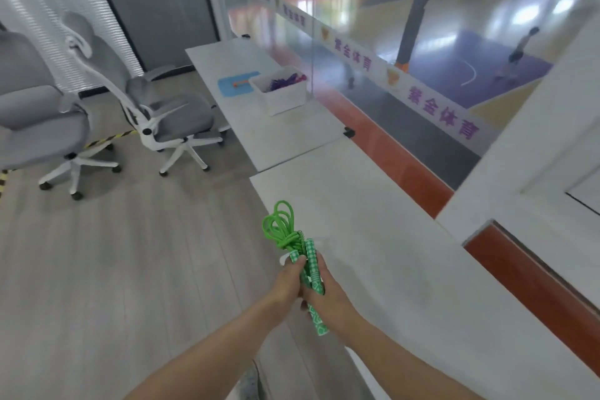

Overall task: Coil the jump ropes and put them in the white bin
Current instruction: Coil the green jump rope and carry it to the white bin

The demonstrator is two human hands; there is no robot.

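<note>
Green cord, bunched into loops, stands up from the grip of two hands in the lower centre of the frame: this is the green jump rope [285,230], its two patterned handles [312,273] laid side by side. The left hand [290,282] has its fingers curled round the handles from the left; the right hand [328,297] wraps them from the right, with one handle end projecting below it. Both grips are closed on the handles, apparently to keep the loops from springing apart while the bundle is carried. The coiling looks finished or nearly so, though the loops are uneven.

White bin [281,95] sits in the upper centre, on the far white table [285,136], well apart from the hands. It already holds a purple jump rope [282,81]. Just left of the bin lies a blue mat [229,88] with a small orange item on it.

Two grey office chairs [156,107] occupy the left. A glass partition beyond the tables looks onto a sports court.

Judgement: the remaining step is to carry the bundle to the bin and place it in without letting the loops spill.
</note>
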